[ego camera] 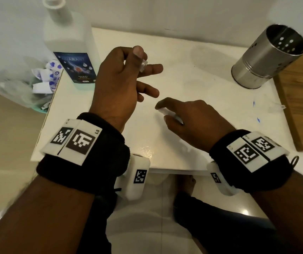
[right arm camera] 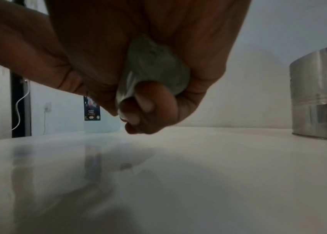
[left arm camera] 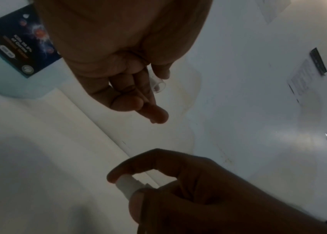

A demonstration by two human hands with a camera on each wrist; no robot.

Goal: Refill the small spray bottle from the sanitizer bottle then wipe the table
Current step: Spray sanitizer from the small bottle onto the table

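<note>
We see the left hand (ego camera: pixel 121 77) pinching 1 clear cap (ego camera: pixel 143 66) above the table (ego camera: pixel 211 99). Right hand (ego camera: pixel 193 121) grips the small spray bottle (ego camera: pixel 167 113), index fingertip on its nozzle. Sanitizer bottle (ego camera: pixel 71 48) stands rear-left.

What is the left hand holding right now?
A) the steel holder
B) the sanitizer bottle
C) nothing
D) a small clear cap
D: the left hand pinches a small clear cap between thumb and fingers above the table, while the sanitizer bottle stands untouched behind it and the right hand grips the small spray bottle.
</note>
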